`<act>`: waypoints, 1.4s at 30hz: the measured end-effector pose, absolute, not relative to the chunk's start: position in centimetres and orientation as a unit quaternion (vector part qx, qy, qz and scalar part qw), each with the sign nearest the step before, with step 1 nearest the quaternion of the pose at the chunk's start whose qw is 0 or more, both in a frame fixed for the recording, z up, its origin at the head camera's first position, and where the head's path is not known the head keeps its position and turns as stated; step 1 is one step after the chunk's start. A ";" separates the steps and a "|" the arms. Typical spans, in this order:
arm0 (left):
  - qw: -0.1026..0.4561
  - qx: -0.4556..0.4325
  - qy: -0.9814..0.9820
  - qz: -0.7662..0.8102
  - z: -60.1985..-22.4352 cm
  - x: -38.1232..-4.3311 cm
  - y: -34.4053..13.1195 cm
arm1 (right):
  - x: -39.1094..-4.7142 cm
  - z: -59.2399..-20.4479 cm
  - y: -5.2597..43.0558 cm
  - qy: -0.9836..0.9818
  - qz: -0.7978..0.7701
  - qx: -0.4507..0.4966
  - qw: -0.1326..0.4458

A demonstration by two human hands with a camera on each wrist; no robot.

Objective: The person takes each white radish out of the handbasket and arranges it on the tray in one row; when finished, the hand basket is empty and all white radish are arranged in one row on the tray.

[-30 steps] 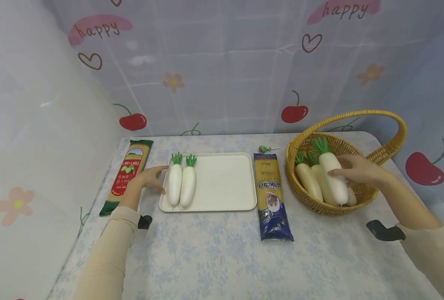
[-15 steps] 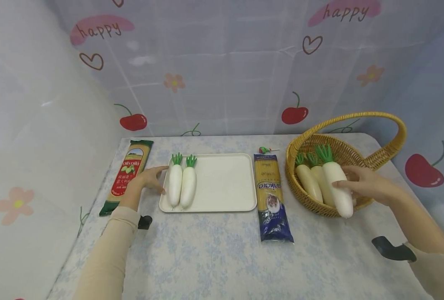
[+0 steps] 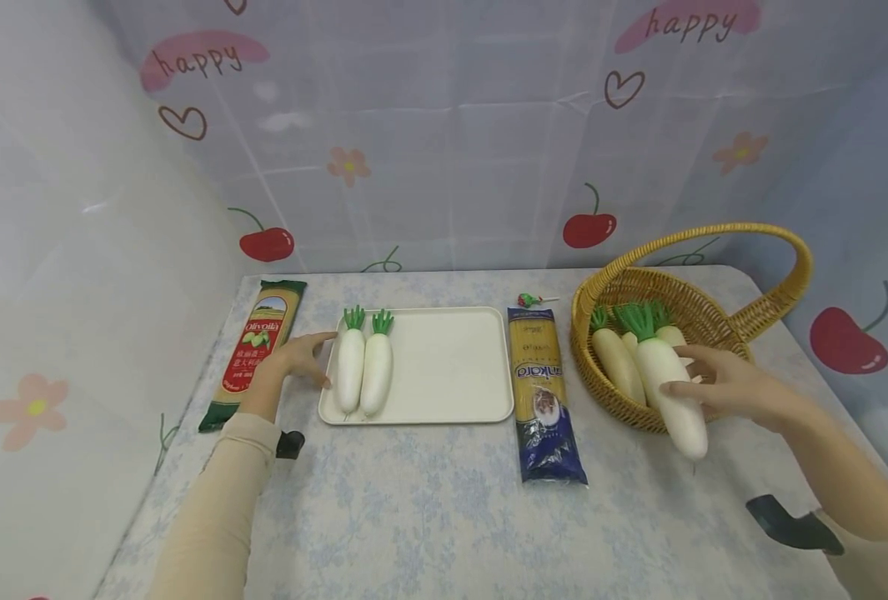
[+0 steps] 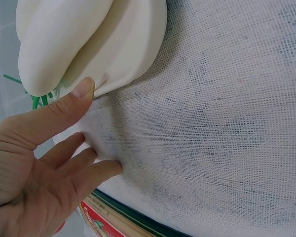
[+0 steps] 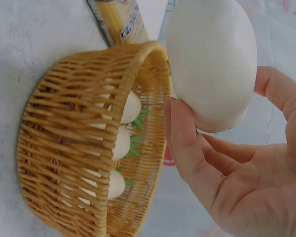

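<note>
In the head view, my right hand (image 3: pixel 740 387) holds a white radish (image 3: pixel 672 396) with green leaves over the front of the wicker basket (image 3: pixel 589 379), thumb on one side and fingers on the other. Its root end hangs out past the rim. From the right wrist view, the held radish (image 5: pixel 212 64) is above the basket wall (image 5: pixel 64 143). Three more radishes lie inside. My left hand (image 3: pixel 301 358) is beside the left edge of the white tray (image 3: pixel 451 367), fingers loosely spread and holding nothing. Two radishes (image 3: pixel 363 371) lie side by side at the tray's left.
A blue and yellow pasta packet (image 3: pixel 544 392) lies between tray and basket, with a small lollipop (image 3: pixel 534 298) behind it. Left of my left hand is a red and green pasta packet (image 3: pixel 256 350). The basket's tall handle (image 3: pixel 714 227) arches over it. A printed curtain hangs behind the table.
My right hand has lifted the radish and drawn it toward the front rim of the basket, uncovering another radish behind. The left hand has stayed in place.
</note>
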State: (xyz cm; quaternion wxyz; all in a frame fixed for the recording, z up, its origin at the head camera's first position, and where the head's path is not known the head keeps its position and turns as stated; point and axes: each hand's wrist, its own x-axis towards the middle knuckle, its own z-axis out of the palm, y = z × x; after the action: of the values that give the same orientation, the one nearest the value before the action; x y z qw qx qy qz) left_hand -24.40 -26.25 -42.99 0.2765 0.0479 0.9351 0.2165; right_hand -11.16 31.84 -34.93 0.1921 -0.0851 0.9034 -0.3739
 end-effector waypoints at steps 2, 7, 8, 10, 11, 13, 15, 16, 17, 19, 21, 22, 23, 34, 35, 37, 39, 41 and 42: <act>0.276 0.050 0.935 0.218 -43.0 -24.4 -26.3 | -10.8 -34.9 31.6 0.901 -0.379 -0.091 0.188; 0.276 0.049 0.935 0.215 -43.1 -24.4 -26.4 | -10.1 -34.9 31.0 0.900 -0.385 -0.108 0.172; 0.276 0.049 0.936 0.215 -43.1 -24.4 -26.4 | -9.9 -34.9 30.9 0.901 -0.385 -0.109 0.169; 0.276 0.049 0.936 0.215 -43.0 -24.4 -26.4 | -9.7 -35.0 30.6 0.900 -0.386 -0.111 0.166; 0.276 0.049 0.936 0.215 -43.0 -24.4 -26.4 | -9.6 -35.0 30.5 0.900 -0.388 -0.112 0.165; 0.276 0.049 0.935 0.216 -42.9 -24.4 -26.3 | -9.3 -34.9 30.2 0.899 -0.389 -0.110 0.165; 0.277 0.049 0.935 0.216 -42.9 -24.4 -26.3 | -9.1 -34.9 29.8 0.899 -0.390 -0.108 0.166; 0.277 0.050 0.935 0.215 -42.8 -24.4 -26.3 | -9.0 -34.9 29.6 0.898 -0.392 -0.110 0.166; 0.277 0.050 0.935 0.215 -42.8 -24.4 -26.3 | -8.9 -35.0 29.4 0.897 -0.393 -0.112 0.167; 0.277 0.050 0.936 0.213 -42.8 -24.4 -26.3 | -8.7 -35.0 29.0 0.893 -0.401 -0.116 0.168; 0.276 0.051 0.936 0.213 -42.9 -24.5 -26.4 | -8.6 -35.1 28.7 0.888 -0.410 -0.124 0.170; 0.276 0.051 0.936 0.213 -43.0 -24.5 -26.4 | -8.6 -35.1 28.5 0.884 -0.415 -0.128 0.173; 0.276 0.051 0.936 0.214 -43.0 -24.5 -26.4 | -8.5 -35.2 28.3 0.882 -0.419 -0.129 0.175; 0.276 0.057 0.936 0.211 -42.8 -24.4 -26.3 | -8.5 -35.7 26.0 0.864 -0.445 -0.153 0.178; 0.275 0.056 0.936 0.212 -42.8 -24.3 -26.3 | -8.6 -35.8 25.8 0.864 -0.445 -0.160 0.175; 0.275 0.056 0.936 0.213 -42.8 -24.3 -26.3 | -8.7 -36.0 25.3 0.863 -0.447 -0.167 0.169; 0.275 0.054 0.936 0.215 -42.8 -24.3 -26.3 | -8.9 -36.0 24.9 0.866 -0.442 -0.172 0.161; 0.275 0.052 0.935 0.219 -42.9 -24.3 -26.3 | -9.1 -36.2 24.5 0.868 -0.438 -0.177 0.155; 0.275 0.052 0.935 0.219 -42.9 -24.2 -26.3 | -9.2 -36.3 24.4 0.869 -0.436 -0.176 0.152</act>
State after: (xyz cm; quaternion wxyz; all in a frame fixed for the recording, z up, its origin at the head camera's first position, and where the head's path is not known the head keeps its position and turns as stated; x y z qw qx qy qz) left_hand -24.25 -26.27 -42.89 0.2754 0.0516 0.9347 0.2186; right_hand -9.21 24.36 -36.28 0.1523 -0.1759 0.8695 -0.4357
